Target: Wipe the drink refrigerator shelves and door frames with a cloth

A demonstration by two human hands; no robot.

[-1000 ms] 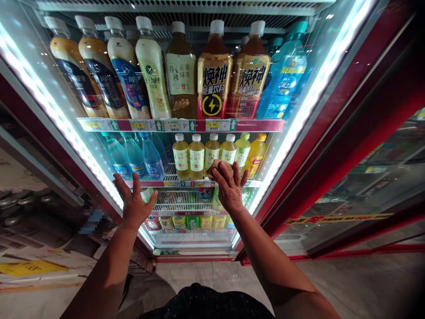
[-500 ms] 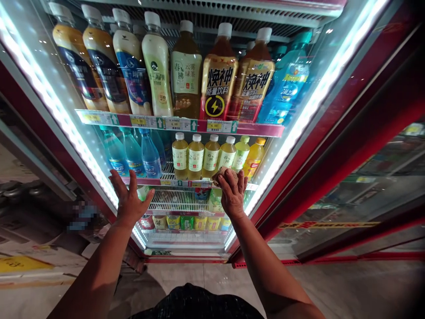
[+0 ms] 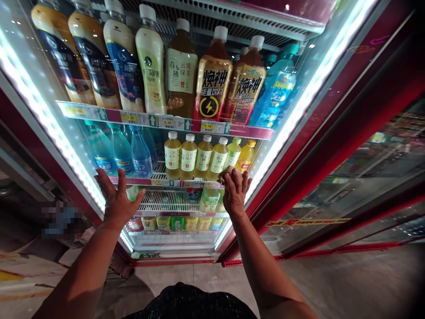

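Note:
My right hand [image 3: 236, 195] has its fingers bent over a crumpled brownish cloth [image 3: 226, 173], held in front of the small bottles at the right end of the second shelf. The palm side is hidden. My left hand [image 3: 120, 201] is open, fingers spread and holding nothing, in front of the lower left of the lit drinks cooler, near the blue bottles [image 3: 141, 153]. Whether either hand touches a glass pane cannot be made out. Small green tea bottles [image 3: 187, 157] and an orange-capped yellow bottle [image 3: 245, 155] stand behind the cloth.
Large bottles [image 3: 212, 79] fill the top shelf above a price-tag rail [image 3: 159, 120]. Lower down are a wire shelf [image 3: 169, 201] and a row of small packs [image 3: 177, 223]. Bright light strips line both sides. A red-framed cooler [image 3: 332, 164] stands to the right, with stacked goods at left.
The view has shifted, so the cooler appears farther left. My right hand and the cloth have moved slightly right relative to the bottles. My left hand stays spread.

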